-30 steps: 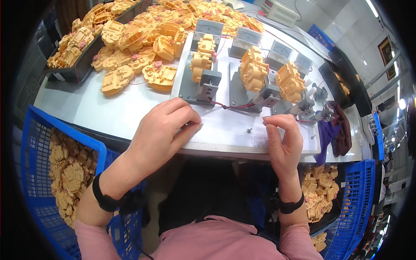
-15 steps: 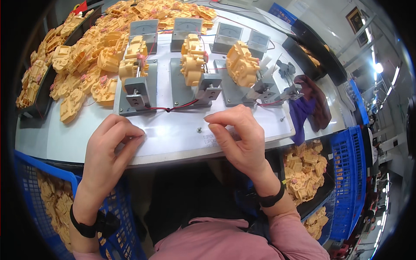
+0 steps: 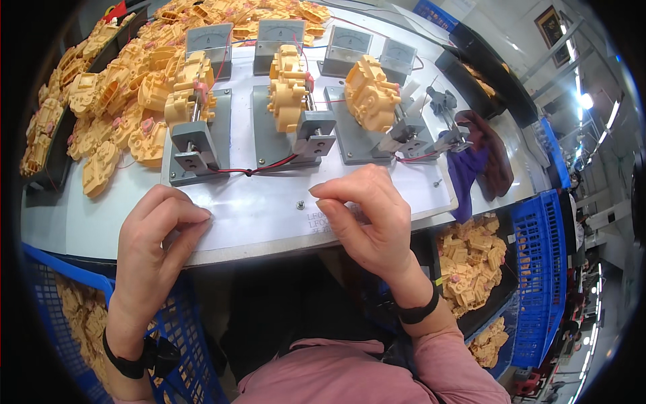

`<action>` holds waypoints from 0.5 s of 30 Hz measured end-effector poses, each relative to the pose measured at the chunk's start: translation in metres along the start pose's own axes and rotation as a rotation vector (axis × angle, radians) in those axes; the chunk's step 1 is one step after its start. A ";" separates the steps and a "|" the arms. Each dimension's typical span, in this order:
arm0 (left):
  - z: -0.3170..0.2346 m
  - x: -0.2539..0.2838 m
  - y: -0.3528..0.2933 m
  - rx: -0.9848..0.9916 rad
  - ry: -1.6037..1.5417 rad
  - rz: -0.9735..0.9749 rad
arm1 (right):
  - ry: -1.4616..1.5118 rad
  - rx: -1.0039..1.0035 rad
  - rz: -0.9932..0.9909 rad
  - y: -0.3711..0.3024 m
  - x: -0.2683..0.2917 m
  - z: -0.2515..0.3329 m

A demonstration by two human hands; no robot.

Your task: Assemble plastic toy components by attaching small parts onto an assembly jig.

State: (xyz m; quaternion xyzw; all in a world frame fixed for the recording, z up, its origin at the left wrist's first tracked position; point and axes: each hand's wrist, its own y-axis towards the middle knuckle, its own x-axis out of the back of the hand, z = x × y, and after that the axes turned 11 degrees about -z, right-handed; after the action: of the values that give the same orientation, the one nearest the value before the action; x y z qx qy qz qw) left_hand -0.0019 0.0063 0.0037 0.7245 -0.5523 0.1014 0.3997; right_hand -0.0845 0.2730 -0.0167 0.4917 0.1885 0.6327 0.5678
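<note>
My left hand [image 3: 153,232] hovers over the near edge of the white worktop, fingers curled and thumb tip against the index tip, nothing visible between them. My right hand [image 3: 372,219] is bent in a loose pinch beside a small screw [image 3: 300,205], not touching it. Beyond the hands stand grey metal fixtures. Yellow-orange plastic housings sit on three of them: a left housing [image 3: 190,91], a middle housing [image 3: 288,94] and a right housing [image 3: 372,94]. A red and black wire [image 3: 249,172] runs between the left and middle fixtures. Neither hand touches a fixture.
Several needle meters [image 3: 279,39] stand behind the fixtures. Loose housings [image 3: 128,94] are heaped at left and back. A purple and brown cloth [image 3: 479,158] lies at right, near a bare fixture [image 3: 445,121]. Blue crates [image 3: 538,269] with more housings flank me below the worktop.
The whole bench view has slid slightly left. My left hand has shifted a little left with it; my right hand has hardly moved in the picture, both poses much the same.
</note>
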 end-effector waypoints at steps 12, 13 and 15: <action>-0.001 0.000 -0.002 0.022 -0.017 -0.002 | -0.010 0.004 0.009 -0.002 0.000 0.001; -0.001 -0.002 -0.002 0.029 -0.035 -0.006 | -0.018 0.005 0.008 -0.002 0.001 0.002; -0.001 -0.007 0.002 0.019 -0.072 -0.007 | -0.047 0.003 -0.003 -0.002 0.007 0.001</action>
State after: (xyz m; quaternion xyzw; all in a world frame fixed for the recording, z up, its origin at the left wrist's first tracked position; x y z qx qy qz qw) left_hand -0.0061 0.0119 0.0015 0.7334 -0.5627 0.0791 0.3732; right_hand -0.0813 0.2797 -0.0152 0.5070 0.1765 0.6198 0.5724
